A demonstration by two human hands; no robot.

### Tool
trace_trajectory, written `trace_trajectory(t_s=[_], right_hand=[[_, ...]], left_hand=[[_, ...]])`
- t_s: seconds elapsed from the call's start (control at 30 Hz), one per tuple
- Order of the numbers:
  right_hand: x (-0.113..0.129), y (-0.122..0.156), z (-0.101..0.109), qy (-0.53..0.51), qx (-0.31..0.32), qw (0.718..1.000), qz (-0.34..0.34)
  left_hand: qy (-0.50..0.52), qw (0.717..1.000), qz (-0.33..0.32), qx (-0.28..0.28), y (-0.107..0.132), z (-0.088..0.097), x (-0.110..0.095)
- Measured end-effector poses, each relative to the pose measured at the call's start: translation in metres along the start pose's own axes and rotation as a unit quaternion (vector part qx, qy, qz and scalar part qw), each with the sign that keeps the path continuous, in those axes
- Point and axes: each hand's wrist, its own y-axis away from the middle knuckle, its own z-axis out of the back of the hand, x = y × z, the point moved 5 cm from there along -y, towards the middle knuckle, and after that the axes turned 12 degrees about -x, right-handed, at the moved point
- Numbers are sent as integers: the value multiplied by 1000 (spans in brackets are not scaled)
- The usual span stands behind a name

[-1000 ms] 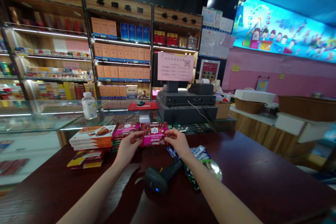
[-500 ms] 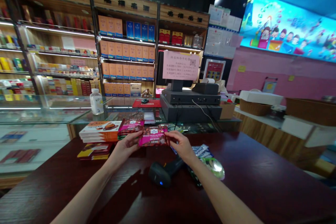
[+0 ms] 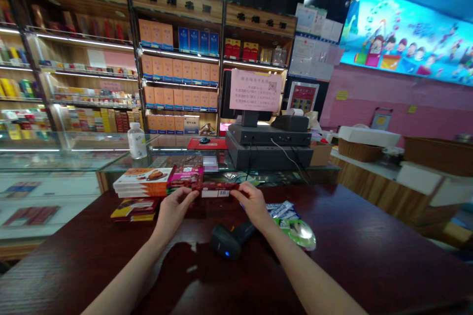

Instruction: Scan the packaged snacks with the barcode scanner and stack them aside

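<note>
Chocolate bar (image 3: 216, 190), tilted, white label showing — left hand (image 3: 176, 209) and right hand (image 3: 252, 202) each closed in a pinch on one end

Fig. | dark red rectangular chocolate bar (image 3: 216, 190): white label | magenta flat chocolate box (image 3: 186, 175): white logo | orange stacked chocolate boxes (image 3: 142, 183): white edges | maroon wooden counter (image 3: 351, 256): dark streaked grain | pink brick wall (image 3: 369, 92): paler mortar lines

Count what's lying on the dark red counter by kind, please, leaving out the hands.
Stacks of boxed chocolate: 3 (orange stack, pink stack, yellow-and-dark stack)
Single chocolate bar, held by the left hand and right hand: 1
Barcode scanner: 1
Foil packets: 2 (blue-and-white packet, green-and-silver packet)
Total: 7
</note>
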Motion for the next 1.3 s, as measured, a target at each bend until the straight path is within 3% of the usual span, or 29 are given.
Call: trace_trajectory(t_s=[0.13,0.33,0.5,0.77,0.83,0.93,1.07,1.3], right_hand=[[6,-1,-7,-11,-2,1000,-17],[-8,4,-28,-67,50,989,-126],[-24,7,-43,-109,41,979,-167],[-29,9,-54,-62,39,984,-163],[-29,7,-55,-56,40,985,-158],[-30,5,-56,-49,37,986,-158],[-30,3,-55,-53,43,984,-163],[-32,12,-53,-71,61,981,-173]], left_hand=[[-23,999,-5,-22,-2,2,5],[-39,994,-55,-85,-6,10,2],[-83,995,2,-60,-4,10,13],[-89,992,16,-93,-3,18,21],[-97,992,-9,-81,-2,18,20],[-157,981,-104,-45,3,17,11],[-281,931,-231,14,14,12,1],[-413,859,-303,11,21,7,0]])
